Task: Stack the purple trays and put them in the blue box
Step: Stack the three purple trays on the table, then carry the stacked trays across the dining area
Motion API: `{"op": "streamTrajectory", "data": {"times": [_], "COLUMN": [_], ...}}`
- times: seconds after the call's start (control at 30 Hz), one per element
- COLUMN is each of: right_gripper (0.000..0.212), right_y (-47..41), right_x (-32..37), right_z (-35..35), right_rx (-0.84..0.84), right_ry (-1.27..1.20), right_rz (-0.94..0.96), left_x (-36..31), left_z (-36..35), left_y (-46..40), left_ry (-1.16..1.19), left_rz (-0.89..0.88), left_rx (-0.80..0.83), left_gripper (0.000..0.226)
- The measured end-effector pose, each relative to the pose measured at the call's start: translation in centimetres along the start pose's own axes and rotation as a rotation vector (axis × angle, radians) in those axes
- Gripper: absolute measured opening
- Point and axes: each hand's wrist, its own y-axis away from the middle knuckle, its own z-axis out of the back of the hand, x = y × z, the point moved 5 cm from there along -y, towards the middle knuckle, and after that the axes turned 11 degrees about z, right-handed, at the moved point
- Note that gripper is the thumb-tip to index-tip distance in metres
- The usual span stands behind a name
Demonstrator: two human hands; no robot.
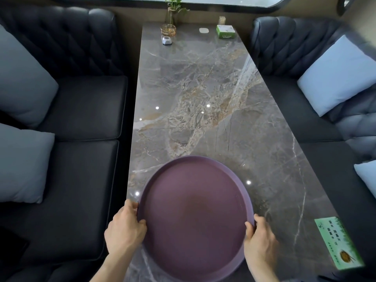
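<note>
Purple tray (195,218), gripped between left hand (124,228), right hand (259,241)

2 bare hands (125,231), forearms unsleeved, no jewellery.

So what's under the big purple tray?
The grey marble table shows around the purple tray, which the left hand and right hand grip at its rim. Whatever lies directly beneath, maybe another tray, is covered.

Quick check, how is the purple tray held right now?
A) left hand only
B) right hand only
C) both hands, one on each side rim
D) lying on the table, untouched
C: the left hand and the right hand each grip an opposite side rim of the purple tray.
</note>
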Motion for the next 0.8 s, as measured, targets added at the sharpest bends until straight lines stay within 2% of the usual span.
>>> {"op": "streamTrajectory", "data": {"times": [0.07,0.13,0.2,0.3,0.43,0.53,0.67,0.8], "right_gripper": [0.026,0.024,0.033,0.051,0.05,0.055,0.062,0.066], "right_y": [-0.2,-0.6,-1.1,-1.3,-3.0,-5.2,-8.5,-10.4], "right_x": [-0.5,-1.4,-1.8,-1.1,1.2,4.3,9.7,15.3], "right_z": [-0.3,-0.7,-1.0,-1.3,0.4,2.5,6.6,12.4], "right_rx": [-0.008,-0.004,0.04,0.114,0.076,0.108,0.128,0.05], "right_ry": [-0.1,-0.187,-0.233,-0.198,-0.254,-0.324,-0.42,-0.49], "right_rz": [-0.117,-0.247,-0.318,-0.299,-0.232,-0.165,-0.071,0.029], "left_x": [-0.3,-0.6,-0.8,-0.9,-1.8,-3.1,-5.7,-8.7], "left_z": [-0.5,-1.3,-1.7,-1.8,-0.6,2.3,8.1,15.0], "left_y": [-0.6,-1.0,-1.1,-1.1,-0.6,-0.4,-0.3,1.0], "left_ry": [-0.031,0.08,0.209,0.347,0.524,0.605,0.645,0.736], "left_rz": [0.03,0.08,0.151,0.254,0.274,0.228,0.098,-0.086], "left_rx": [0.095,0.186,0.222,0.239,0.218,0.191,0.086,0.01], "left_gripper": [0.043,0.053,0.061,0.062,0.057,0.061,0.053,0.074]}}
